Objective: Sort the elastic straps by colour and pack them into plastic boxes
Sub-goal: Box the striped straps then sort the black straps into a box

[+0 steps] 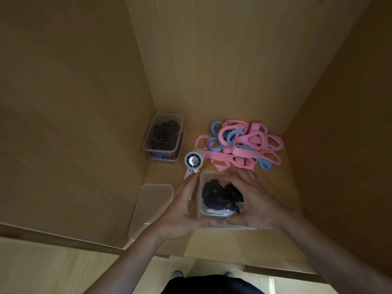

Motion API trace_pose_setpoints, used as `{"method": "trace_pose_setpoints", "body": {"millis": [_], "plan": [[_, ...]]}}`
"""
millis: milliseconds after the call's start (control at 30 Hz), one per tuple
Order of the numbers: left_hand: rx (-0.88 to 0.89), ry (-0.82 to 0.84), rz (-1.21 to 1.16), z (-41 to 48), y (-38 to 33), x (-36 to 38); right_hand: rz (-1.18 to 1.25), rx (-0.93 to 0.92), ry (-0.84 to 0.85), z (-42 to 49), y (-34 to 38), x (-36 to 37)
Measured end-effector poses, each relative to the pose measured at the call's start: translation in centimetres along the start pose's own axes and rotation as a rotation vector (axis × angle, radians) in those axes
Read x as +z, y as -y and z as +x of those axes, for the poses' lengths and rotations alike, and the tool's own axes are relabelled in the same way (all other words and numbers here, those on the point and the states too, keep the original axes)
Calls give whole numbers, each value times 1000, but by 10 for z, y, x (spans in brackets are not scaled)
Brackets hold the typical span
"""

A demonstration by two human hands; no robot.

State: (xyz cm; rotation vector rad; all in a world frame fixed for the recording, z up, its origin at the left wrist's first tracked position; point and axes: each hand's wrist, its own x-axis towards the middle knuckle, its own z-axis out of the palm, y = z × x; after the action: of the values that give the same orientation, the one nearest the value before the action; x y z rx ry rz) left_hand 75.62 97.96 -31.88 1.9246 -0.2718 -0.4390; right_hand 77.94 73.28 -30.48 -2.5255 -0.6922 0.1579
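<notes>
A clear plastic box [200, 209] holding black straps [220, 196] sits near the shelf's front edge. My left hand [184, 206] lies flat against its left wall with fingers straight. My right hand [248, 200] curls over the box's right side and top, thumb under the near edge. Behind the box lies a tangled pile of pink straps [250, 145] mixed with a few blue straps [233, 134].
At the back left stands a stack of two closed clear boxes [164, 134], the top one with black straps inside. An empty clear box or lid [152, 209] lies at the front left. A small white handheld fan [193, 161] lies between them. Wooden cabinet walls enclose the shelf.
</notes>
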Motion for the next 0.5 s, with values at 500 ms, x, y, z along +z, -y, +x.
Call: {"method": "trace_pose_setpoints", "body": {"millis": [500], "plan": [[-153, -508, -680, 22, -52, 2, -11, 50, -265, -9, 44, -18]]}}
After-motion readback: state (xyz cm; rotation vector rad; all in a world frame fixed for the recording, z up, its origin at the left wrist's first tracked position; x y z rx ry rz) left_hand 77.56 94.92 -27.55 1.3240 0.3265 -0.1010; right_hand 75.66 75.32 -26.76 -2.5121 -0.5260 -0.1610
